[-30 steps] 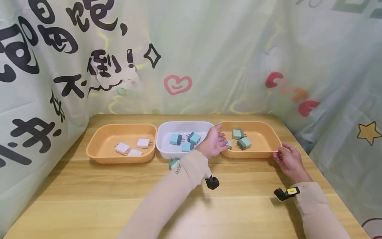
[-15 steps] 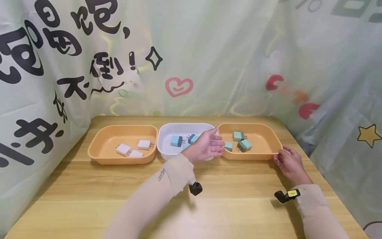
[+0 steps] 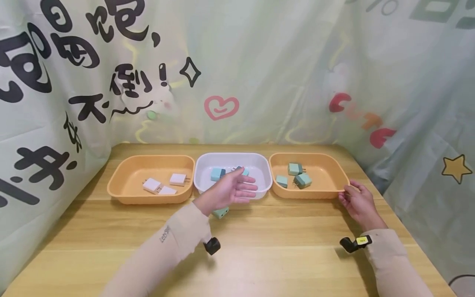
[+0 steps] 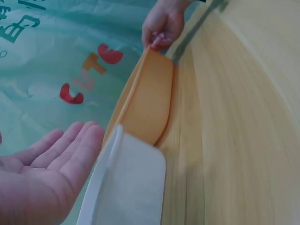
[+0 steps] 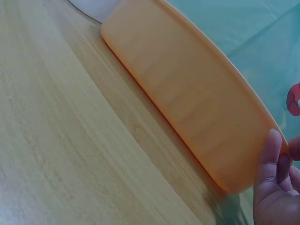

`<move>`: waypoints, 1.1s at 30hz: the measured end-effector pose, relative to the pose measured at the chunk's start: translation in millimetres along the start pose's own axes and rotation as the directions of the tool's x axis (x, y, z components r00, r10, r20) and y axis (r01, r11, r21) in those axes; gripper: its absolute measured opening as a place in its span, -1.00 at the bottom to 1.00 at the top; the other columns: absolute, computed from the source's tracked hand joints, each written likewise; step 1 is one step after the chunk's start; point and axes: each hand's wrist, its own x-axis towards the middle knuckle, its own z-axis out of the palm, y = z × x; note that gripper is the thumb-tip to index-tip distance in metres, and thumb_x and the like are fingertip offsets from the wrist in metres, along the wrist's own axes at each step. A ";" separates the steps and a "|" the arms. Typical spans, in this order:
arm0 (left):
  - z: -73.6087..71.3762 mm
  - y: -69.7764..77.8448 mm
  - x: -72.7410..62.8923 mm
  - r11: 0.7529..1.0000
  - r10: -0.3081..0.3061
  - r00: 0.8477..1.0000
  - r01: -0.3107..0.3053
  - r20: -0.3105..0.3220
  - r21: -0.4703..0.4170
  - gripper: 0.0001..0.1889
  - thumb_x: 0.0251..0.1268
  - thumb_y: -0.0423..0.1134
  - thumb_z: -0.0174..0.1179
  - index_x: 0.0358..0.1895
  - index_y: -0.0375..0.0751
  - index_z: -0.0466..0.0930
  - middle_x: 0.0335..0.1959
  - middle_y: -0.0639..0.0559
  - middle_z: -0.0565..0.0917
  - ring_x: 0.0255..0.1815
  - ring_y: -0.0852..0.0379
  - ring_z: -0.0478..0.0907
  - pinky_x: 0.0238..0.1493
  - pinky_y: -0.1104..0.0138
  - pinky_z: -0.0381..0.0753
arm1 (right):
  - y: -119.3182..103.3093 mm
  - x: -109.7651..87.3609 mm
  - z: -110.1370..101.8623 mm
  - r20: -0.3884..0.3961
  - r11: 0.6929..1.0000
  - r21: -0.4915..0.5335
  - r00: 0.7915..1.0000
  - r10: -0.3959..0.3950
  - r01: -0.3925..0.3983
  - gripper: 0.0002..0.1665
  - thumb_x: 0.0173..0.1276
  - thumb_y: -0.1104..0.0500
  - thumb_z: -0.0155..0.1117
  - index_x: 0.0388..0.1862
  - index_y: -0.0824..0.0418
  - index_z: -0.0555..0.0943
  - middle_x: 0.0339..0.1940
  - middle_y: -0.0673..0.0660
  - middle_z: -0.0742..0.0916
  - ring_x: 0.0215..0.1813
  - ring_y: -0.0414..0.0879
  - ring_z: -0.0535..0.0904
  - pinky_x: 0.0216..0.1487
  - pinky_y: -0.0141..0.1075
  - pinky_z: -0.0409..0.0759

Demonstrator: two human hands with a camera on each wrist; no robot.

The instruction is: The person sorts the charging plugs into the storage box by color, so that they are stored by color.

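My left hand [image 3: 231, 190] hangs over the front of the white tray [image 3: 262, 173], fingers straight and palm turned sideways, holding nothing. It hides part of the teal plug-in chargers [image 3: 217, 174] in that tray. Just below the wrist, a green charger [image 3: 221, 213] lies on the table in front of the tray. My right hand [image 3: 359, 204] pinches the near right corner of the right orange tray [image 3: 328, 173]. In the right wrist view, the thumb [image 5: 271, 154] presses the outer wall while fingers sit behind the rim. Three green chargers [image 3: 302, 180] lie inside this tray.
The left orange tray [image 3: 130, 179] holds three white chargers [image 3: 178, 179]. All three trays stand side by side in a row on the wooden table [image 3: 274, 255]. A printed curtain [image 3: 274, 82] hangs behind and along both sides.
My left hand has drawn back leftward from the right orange tray to over the white tray, uncovering the green chargers there. The right hand keeps its hold on the tray corner.
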 end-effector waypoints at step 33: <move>-38.5 -38.1 -42.1 0.239 0.228 0.962 0.094 -0.150 0.966 -0.66 0.10 -0.25 0.41 -0.04 -0.27 0.68 -0.35 0.00 0.58 -0.38 0.09 0.44 -0.32 0.25 0.49 | -1.1 1.7 0.5 -0.007 1.000 -0.026 1.000 -0.001 0.001 -0.74 0.48 0.36 -0.02 0.04 0.11 0.25 -0.47 0.06 0.56 -0.49 -0.23 0.55 -0.43 -0.48 0.62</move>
